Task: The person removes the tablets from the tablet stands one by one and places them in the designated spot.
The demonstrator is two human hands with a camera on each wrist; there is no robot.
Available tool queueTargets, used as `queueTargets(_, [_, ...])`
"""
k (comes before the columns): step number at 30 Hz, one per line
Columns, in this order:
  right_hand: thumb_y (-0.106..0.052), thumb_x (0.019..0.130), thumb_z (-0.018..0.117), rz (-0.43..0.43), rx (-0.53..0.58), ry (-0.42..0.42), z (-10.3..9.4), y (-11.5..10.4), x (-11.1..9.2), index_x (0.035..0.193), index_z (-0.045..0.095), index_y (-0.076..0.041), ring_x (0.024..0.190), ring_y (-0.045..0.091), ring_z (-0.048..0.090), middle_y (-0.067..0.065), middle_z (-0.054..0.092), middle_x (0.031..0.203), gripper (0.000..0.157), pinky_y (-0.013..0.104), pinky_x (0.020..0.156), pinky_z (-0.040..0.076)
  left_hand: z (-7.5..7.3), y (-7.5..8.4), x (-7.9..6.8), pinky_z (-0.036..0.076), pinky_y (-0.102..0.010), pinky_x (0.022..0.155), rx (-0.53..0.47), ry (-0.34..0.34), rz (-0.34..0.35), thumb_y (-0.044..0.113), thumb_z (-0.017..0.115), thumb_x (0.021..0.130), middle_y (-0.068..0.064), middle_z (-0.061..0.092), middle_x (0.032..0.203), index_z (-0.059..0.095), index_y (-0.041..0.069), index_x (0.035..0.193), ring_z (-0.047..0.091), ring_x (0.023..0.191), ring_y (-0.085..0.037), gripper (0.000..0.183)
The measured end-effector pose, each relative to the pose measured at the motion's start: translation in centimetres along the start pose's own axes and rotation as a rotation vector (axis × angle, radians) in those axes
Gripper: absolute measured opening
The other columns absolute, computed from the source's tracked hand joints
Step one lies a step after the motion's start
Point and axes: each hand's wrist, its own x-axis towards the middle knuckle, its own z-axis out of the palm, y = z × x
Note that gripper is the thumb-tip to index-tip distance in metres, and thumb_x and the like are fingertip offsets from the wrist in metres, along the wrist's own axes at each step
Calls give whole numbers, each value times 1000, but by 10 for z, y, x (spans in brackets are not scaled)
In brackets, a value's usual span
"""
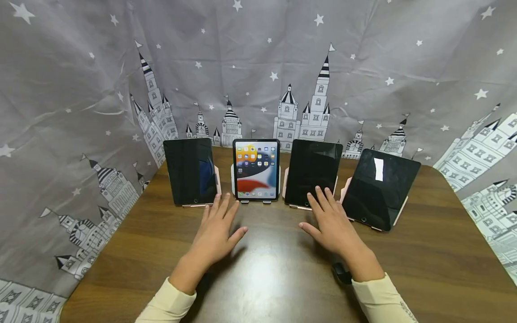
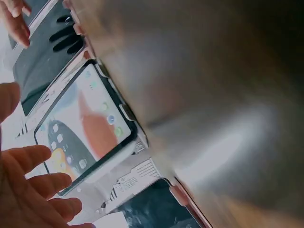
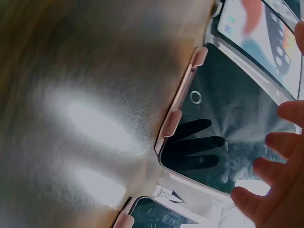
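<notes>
Four would be too exact, so several tablets stand propped in a row on stands. My left hand [image 1: 216, 233], fingers spread, hovers in front of the gap between the dark leftmost tablet [image 1: 187, 170] and the lit tablet [image 1: 256, 172], which shows app icons. Spread likewise, my right hand [image 1: 331, 224] is before a dark tablet [image 1: 314, 170] with a round home button; its reflected fingers appear on that screen [image 3: 213, 109] in the right wrist view. At the right, another dark tablet [image 1: 379, 188] bears a white strip. Neither hand holds anything.
The tablets stand toward the back of a brown wooden table [image 1: 258, 269], which reflects a bright glare. Behind and around it hangs a grey curtain [image 1: 258, 67] printed with castles and stars. A black band [image 1: 342, 273] is at the right wrist.
</notes>
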Motion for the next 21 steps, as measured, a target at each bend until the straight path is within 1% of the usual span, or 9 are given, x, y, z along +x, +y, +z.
queueTargets(2, [-51, 94, 62, -53, -15, 14, 2, 3, 2, 154, 34, -6, 149, 40, 8, 18, 17, 162, 80, 64, 113, 19, -4, -6, -5, 16, -62, 115, -23, 3, 7, 49, 62, 95, -17, 25, 160, 44, 9, 150, 15, 148, -39, 70])
queueTargets(4, [-50, 93, 64, -106, -21, 34, 4, 5, 3, 152, 37, -6, 148, 40, 14, 18, 22, 161, 78, 63, 112, 23, -7, -12, -9, 20, -62, 114, -55, 22, 9, 46, 64, 95, -19, 29, 158, 46, 7, 148, 19, 147, -40, 68])
queueTargets(8, [-48, 91, 68, -182, -25, 74, 8, 7, 6, 149, 43, -4, 142, 41, 29, 20, 34, 155, 76, 61, 109, 32, -11, -21, -12, 29, -60, 111, -156, 85, 2, 37, 66, 94, -21, 38, 153, 51, 3, 143, 30, 142, -41, 62])
queueTargets(11, [-45, 90, 70, -232, -21, 101, 9, 7, 9, 146, 46, -3, 136, 41, 39, 21, 41, 150, 74, 59, 106, 36, -13, -29, -11, 33, -58, 109, -218, 137, 4, 32, 68, 94, -21, 43, 149, 53, 1, 140, 37, 138, -40, 58])
queueTargets(14, [-43, 91, 70, -289, -33, 123, 10, 6, 15, 143, 49, -3, 132, 38, 45, 21, 47, 145, 69, 57, 105, 40, -17, -37, -11, 36, -57, 107, -244, 165, 10, 28, 69, 93, -20, 48, 145, 55, 2, 138, 42, 134, -38, 53])
queueTargets(21, [-37, 91, 70, -414, -89, 183, 8, 2, 31, 135, 57, -1, 124, 37, 52, 20, 56, 134, 58, 53, 100, 45, -29, -57, -8, 37, -57, 106, -283, 187, 15, 25, 68, 94, -18, 50, 141, 55, 1, 137, 45, 131, -36, 51])
